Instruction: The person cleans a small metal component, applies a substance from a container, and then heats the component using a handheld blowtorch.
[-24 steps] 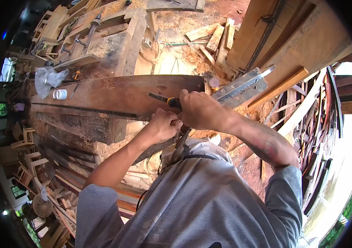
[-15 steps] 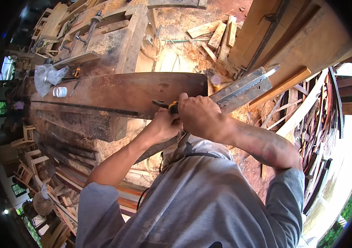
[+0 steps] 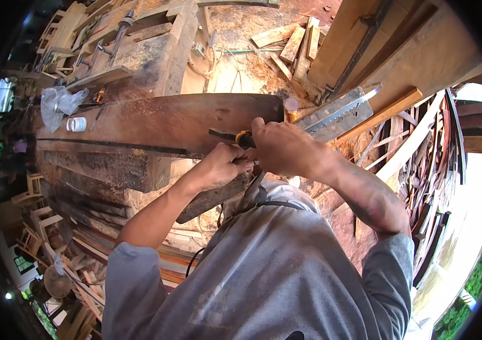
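Tool (image 3: 245, 139), yellow and black, is in the right hand (image 3: 283, 148); fingers wrapped closed round it, dark flat end sticking out to the left. Tool shows against the near edge of a broad brown board (image 3: 161, 120), toward the board's right end; can't tell if it touches the wood. Left hand (image 3: 224, 164) is just below the tool's dark end, fingers curled in, thumb side up against the right hand's fingers or very near; whatever is inside that curl is hidden, so can't tell if it grips anything.

Black strip (image 3: 116, 146) runs along the board's near side, left of the left hand. On the board's left part: white jar (image 3: 76, 123), lying on its side, clear plastic bag (image 3: 61, 106) next to it. Orange-handled tool (image 3: 100, 95) near the bag, toward the far edge. Beyond the board's right end: small round container (image 3: 291, 104), then toothed blade (image 3: 345, 109) lying slantwise on a grey slab (image 3: 331, 122). Wood offcuts (image 3: 294, 45) on the floor past the board. Thin wood strips (image 3: 416, 153) piled at far right. Long clamp (image 3: 123, 29) on the workbench upper left.
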The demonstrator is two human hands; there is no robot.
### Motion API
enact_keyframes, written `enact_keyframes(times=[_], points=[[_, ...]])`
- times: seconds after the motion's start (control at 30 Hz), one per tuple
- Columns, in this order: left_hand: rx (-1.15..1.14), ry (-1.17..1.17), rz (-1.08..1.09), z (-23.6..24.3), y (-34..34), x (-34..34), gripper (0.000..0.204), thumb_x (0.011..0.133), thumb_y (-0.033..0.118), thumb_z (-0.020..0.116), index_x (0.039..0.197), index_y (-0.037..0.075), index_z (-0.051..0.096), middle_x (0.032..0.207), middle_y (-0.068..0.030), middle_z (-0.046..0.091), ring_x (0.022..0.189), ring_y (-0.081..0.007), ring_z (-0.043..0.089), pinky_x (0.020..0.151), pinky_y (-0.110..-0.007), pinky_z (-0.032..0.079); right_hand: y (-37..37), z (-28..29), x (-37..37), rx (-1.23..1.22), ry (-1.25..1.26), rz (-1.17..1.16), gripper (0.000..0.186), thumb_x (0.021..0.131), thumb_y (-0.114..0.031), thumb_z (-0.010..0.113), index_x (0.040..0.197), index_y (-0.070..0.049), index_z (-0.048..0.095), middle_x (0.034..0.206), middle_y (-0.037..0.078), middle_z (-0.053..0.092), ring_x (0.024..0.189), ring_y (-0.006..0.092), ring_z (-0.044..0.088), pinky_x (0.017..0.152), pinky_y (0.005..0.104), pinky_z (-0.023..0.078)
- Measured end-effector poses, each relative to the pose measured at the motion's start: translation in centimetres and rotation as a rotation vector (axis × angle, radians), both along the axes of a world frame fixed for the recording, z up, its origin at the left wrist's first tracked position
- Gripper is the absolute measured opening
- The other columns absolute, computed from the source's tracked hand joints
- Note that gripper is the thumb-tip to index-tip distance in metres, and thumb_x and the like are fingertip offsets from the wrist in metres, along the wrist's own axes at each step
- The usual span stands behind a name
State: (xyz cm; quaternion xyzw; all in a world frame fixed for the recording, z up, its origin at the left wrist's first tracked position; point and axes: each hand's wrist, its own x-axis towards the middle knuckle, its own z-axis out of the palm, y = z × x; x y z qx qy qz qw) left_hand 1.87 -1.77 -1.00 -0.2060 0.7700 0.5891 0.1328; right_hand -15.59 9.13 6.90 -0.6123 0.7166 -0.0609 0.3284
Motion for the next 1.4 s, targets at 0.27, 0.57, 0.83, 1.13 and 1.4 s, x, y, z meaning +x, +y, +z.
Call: enact_keyframes(times=[0.27, 0.57, 0.83, 1.13, 1.4], points=[[-0.055, 0.011, 0.080, 0.1, 0.7, -0.2, 0.019, 0.088, 0.016, 0.069, 0.089, -0.003, 0.068, 0.078, -0.0036, 0.065, 0.075, -0.0094, 0.057, 0.070, -0.029, 0.047, -0.1, 0.5, -1.2, 0.059, -0.113, 0.021, 0.033, 0.086, -0.013, 0.063, 0.107, 0.012, 0.054, 0.099, 0.030, 0.068, 0.102, 0.0407, 0.068, 0.089, 0.0449, 0.053], [0.083, 0.022, 0.119, -0.3, 0.2, 0.2, 0.034, 0.087, 0.029, 0.068, 0.085, -0.005, 0.069, 0.077, -0.0090, 0.067, 0.075, -0.0140, 0.061, 0.069, -0.030, 0.047, 0.0, 1.3, -0.9, 0.032, -0.110, 0.029, 0.029, 0.085, -0.011, 0.060, 0.104, 0.011, 0.056, 0.095, 0.028, 0.069, 0.097, 0.0395, 0.069, 0.087, 0.0441, 0.054], [-0.004, -0.048, 0.113, 0.5, 0.5, -0.3, 0.033, 0.086, 0.028, 0.069, 0.085, -0.005, 0.069, 0.078, -0.0111, 0.067, 0.074, -0.0155, 0.061, 0.070, -0.032, 0.048, 0.3, 1.0, -1.0, 0.003, -0.087, 0.038, 0.030, 0.085, -0.012, 0.060, 0.104, 0.011, 0.057, 0.097, 0.029, 0.069, 0.098, 0.0392, 0.069, 0.088, 0.0442, 0.053], [0.005, 0.002, 0.079, 1.3, 0.4, -0.4, 0.028, 0.084, 0.026, 0.068, 0.087, -0.002, 0.069, 0.076, -0.0064, 0.067, 0.073, -0.0116, 0.059, 0.069, -0.029, 0.046, 0.3, 1.3, -1.0, 0.023, -0.096, 0.031, 0.030, 0.085, -0.012, 0.060, 0.106, 0.010, 0.058, 0.098, 0.027, 0.069, 0.100, 0.0375, 0.069, 0.089, 0.0433, 0.053], [-0.045, -0.068, 0.041, 1.0, 0.5, -0.7, 0.032, 0.083, 0.029, 0.065, 0.087, -0.002, 0.069, 0.079, -0.0091, 0.069, 0.077, -0.0166, 0.063, 0.072, -0.031, 0.048, 0.5, 0.5, -1.1, -0.041, -0.100, 0.045, 0.033, 0.090, -0.015, 0.067, 0.104, 0.011, 0.052, 0.083, 0.027, 0.068, 0.090, 0.0403, 0.069, 0.082, 0.0454, 0.053]])
